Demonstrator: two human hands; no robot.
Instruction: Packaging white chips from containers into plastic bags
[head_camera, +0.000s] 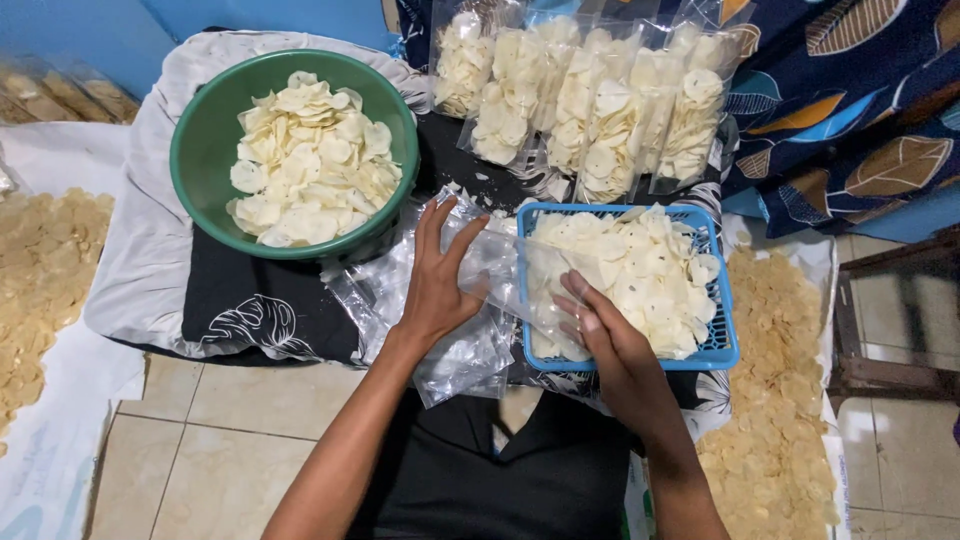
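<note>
Over the blue basket, my right hand pinched a clear bag; my left hand lay flat, spread, steadying it. Flimsy, slippery film, I judged; best gripped at its mouth.

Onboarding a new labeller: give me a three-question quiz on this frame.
1. True or false: the green bowl holds pale chips.
2. What does the left hand rest on? A) clear plastic bags B) blue basket C) filled bags
3. Which container is the right hand at?

Key: 1 true. 2 A. 3 the blue basket, fingers on a clear bag at its edge.
</note>
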